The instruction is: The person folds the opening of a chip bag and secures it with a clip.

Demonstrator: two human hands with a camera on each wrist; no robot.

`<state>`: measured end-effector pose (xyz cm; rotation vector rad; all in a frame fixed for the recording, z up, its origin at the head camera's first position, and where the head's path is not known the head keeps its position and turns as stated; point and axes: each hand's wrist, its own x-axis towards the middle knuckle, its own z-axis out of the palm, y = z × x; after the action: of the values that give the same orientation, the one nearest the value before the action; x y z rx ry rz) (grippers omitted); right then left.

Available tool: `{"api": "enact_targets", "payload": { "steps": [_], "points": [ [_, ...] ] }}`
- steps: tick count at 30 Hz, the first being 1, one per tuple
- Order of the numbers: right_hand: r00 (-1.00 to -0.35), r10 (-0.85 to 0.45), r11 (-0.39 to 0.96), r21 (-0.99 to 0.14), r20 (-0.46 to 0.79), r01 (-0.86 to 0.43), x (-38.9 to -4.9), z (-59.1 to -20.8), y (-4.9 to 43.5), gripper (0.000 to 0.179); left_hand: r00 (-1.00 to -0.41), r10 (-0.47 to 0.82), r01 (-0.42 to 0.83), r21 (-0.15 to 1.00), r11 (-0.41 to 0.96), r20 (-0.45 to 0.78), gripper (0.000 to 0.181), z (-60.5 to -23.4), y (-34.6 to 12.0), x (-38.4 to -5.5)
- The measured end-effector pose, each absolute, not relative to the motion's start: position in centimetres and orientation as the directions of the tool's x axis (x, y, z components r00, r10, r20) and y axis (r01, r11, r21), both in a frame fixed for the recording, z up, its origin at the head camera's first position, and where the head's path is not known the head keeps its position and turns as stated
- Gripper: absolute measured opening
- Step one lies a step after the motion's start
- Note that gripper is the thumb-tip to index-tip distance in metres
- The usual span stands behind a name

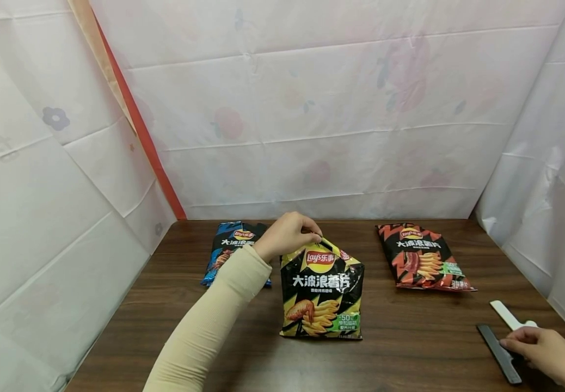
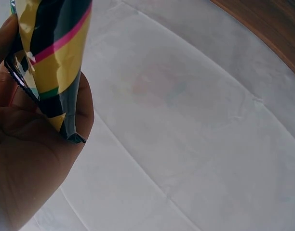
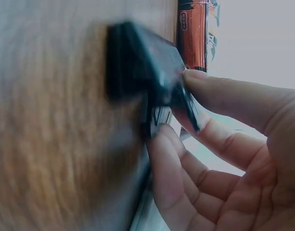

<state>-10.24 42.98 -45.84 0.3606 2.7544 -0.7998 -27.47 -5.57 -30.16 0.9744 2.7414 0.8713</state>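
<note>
My left hand [image 1: 289, 234] pinches the folded top of a black and yellow bag of potato chips [image 1: 321, 299], which stands upright in the middle of the table. In the left wrist view, the bag's folded end [image 2: 60, 62] lies between thumb and fingers. At the lower right, my right hand [image 1: 547, 351] holds a black bag clip [image 1: 498, 354] by its small tab, between thumb and fingers. The same black clip [image 3: 147, 62] looks blurred in the right wrist view. Just beyond it on the table lies a white bag clip [image 1: 505, 316].
A blue and black chip bag [image 1: 233, 239] lies at the back left, partly hidden by my left arm. Toward the back right lies a red and black chip bag [image 1: 422, 258]. White patterned sheets [image 1: 312, 109] hang behind and beside the wooden table [image 1: 165, 305].
</note>
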Motion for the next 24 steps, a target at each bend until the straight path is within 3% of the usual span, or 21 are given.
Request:
{"api": "enact_targets", "payload": {
  "steps": [11, 24],
  "points": [
    [-0.924, 0.163, 0.753, -0.562, -0.346, 0.343, -11.1, -45.8, 43.3, 0.066, -0.790, 0.608, 0.546, 0.549, 0.633, 0.085, 0.015, -30.1, -5.6, -27.4],
    [-0.941, 0.185, 0.686, -0.648, -0.285, 0.331, -12.0, -44.0, 41.8, 0.053, -0.787, 0.612, 0.545, 0.560, 0.624, 0.084, 0.014, -30.0, -5.6, -27.2]
  ]
}}
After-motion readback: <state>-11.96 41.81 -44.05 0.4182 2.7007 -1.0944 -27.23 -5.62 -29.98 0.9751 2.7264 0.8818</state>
